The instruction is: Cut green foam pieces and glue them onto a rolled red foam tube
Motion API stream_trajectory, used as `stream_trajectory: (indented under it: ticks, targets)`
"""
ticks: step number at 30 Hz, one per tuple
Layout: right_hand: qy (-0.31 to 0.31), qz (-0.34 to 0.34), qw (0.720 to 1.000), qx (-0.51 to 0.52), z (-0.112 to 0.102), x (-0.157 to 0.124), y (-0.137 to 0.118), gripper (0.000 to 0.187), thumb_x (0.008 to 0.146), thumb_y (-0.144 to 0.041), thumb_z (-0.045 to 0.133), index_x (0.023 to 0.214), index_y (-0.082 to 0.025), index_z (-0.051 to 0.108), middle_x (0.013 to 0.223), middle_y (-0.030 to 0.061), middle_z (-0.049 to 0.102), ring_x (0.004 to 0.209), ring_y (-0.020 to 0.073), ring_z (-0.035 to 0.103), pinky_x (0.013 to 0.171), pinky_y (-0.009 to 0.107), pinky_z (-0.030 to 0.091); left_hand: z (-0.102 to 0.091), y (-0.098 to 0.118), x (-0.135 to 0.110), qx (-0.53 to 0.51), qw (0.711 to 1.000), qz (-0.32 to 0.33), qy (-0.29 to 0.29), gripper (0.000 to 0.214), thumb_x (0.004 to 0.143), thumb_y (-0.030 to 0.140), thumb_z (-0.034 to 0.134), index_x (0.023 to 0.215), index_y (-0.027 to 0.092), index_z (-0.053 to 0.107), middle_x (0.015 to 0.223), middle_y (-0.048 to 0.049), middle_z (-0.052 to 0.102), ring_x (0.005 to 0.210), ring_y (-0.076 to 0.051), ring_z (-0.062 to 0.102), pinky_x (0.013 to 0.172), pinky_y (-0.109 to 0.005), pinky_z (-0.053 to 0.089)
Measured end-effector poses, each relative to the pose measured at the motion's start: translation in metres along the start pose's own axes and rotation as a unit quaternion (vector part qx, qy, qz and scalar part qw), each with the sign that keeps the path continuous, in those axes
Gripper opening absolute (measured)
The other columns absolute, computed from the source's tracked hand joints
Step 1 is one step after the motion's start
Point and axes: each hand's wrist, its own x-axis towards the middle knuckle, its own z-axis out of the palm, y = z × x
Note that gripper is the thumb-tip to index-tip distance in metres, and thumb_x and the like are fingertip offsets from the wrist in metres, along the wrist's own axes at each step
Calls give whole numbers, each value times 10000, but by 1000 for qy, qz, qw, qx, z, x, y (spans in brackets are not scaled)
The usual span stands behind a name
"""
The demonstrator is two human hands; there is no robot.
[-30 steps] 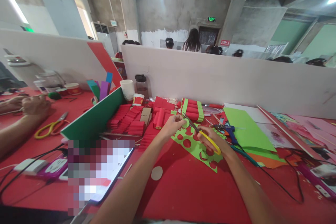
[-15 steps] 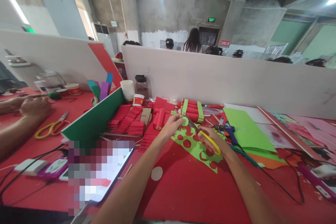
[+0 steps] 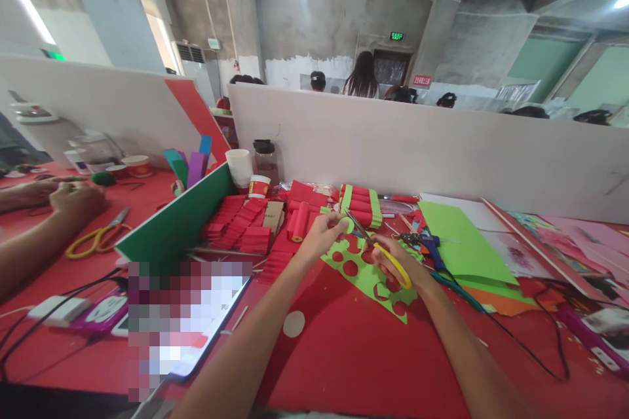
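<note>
1. Right hand [image 3: 393, 260] grips yellow scissors [image 3: 381, 252]; left hand [image 3: 322, 236] pinches green sheet [image 3: 366, 275], held just above red table [image 3: 354, 353]
2. Risk: blades close to left fingertips, could nick them
3. Holed sheet may tear

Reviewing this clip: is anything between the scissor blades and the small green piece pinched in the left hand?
Nothing visible. The left hand pinches the small green piece at its fingertips, and the yellow-handled scissors in the right hand have their blades right at it. The holed green sheet lies below, not between them.
</note>
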Motion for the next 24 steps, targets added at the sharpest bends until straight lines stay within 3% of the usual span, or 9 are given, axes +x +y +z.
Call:
stream_trajectory:
  ticks: [7, 17, 24]
  targets:
    - [-4, -6, 1000, -1, 3, -2, -3, 555, 833, -716, 580, 1040, -203, 527, 633, -84, 421, 365, 44, 330, 298, 169, 300, 3, 5, -2, -1, 1000, 16, -11, 244, 820, 419, 579, 749, 189, 541, 629, 37, 516, 571, -113, 552, 566, -231, 442]
    - [-14, -5, 1000, 10, 8, -3, -5, 619, 819, -758, 559, 1091, -203, 536, 604, -79, 446, 325, 51, 346, 274, 177, 314, 3, 9, -5, 9, 999, 17, -40, 321, 806, 480, 619, 848, 161, 614, 776, -6, 627, 685, -149, 616, 631, -256, 492]
    - [-19, -13, 1000, 12, 8, -4, -12, 587, 828, -742, 565, 1067, -206, 547, 587, -79, 428, 351, 56, 333, 300, 176, 305, 2, 12, -7, 11, 999, 19, -47, 309, 812, 466, 638, 793, 158, 617, 680, 4, 602, 667, -142, 578, 661, -262, 494]
